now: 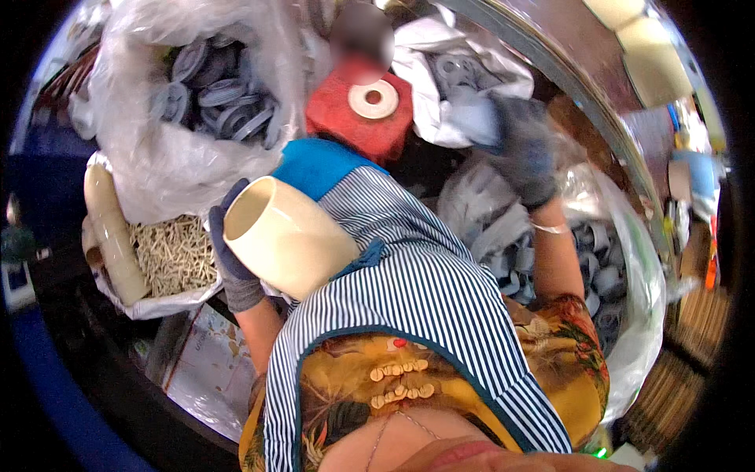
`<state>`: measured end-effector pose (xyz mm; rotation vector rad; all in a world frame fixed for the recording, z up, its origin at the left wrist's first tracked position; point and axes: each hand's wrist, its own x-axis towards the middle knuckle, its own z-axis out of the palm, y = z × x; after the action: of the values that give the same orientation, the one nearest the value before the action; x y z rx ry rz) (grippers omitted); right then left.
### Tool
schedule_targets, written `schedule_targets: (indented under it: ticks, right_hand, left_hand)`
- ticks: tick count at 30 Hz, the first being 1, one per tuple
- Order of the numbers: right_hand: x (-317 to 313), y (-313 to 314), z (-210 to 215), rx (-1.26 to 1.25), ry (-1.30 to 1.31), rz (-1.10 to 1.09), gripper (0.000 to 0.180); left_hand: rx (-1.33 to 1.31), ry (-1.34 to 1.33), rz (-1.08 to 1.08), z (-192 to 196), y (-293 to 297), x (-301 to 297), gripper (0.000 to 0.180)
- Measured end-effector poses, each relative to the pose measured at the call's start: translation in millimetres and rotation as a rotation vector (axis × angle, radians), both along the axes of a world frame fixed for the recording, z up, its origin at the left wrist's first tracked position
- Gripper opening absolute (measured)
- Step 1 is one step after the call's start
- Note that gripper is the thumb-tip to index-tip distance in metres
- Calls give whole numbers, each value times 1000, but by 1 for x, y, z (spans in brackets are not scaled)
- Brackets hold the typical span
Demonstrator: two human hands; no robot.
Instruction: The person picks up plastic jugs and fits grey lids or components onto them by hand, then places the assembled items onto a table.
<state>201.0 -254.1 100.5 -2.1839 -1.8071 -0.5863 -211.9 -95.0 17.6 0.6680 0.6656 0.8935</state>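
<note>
1. While the person looks straight down over a blue-and-white striped apron (425,315), the left hand (230,252) in a dark grey glove holds a cream-coloured pipe piece (287,236) against the lap, near the middle of the scene.
2. Its fingers are curled around the far left side of the pipe piece, pressed against its wall; the open round mouth of the piece faces up and to the left.
3. Farther off and to the right, the right hand (523,149), also gloved in grey, reaches out over an open plastic bag (637,315) of grey plastic fittings (598,275).
4. That hand is blurred, so I cannot tell whether its fingers are spread or closed on a fitting.
5. At the far left stands another clear bag (149,157) filled with grey ring-shaped parts (220,98).
6. Just near of it, on the left, lies a white bag of small pale sticks or screws (173,256), with a long cream tube (114,236) resting on its left edge.
7. Beyond the apron, at the far middle, sits a red block (354,126) with a white ring (373,100) on top.
8. A third bag of grey parts (456,75) lies just right of the red block.
</note>
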Motion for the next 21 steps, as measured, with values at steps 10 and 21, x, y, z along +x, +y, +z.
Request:
schedule_targets:
  ticks: [10, 21]
  right_hand:
    - [-13, 179, -115, -22, 448, 326, 90]
    - [38, 180, -157, -326, 821, 15, 63]
  left_hand:
    - [98, 121, 177, -12, -22, -32, 60]
    - [548, 476, 76, 3, -2, -2, 44]
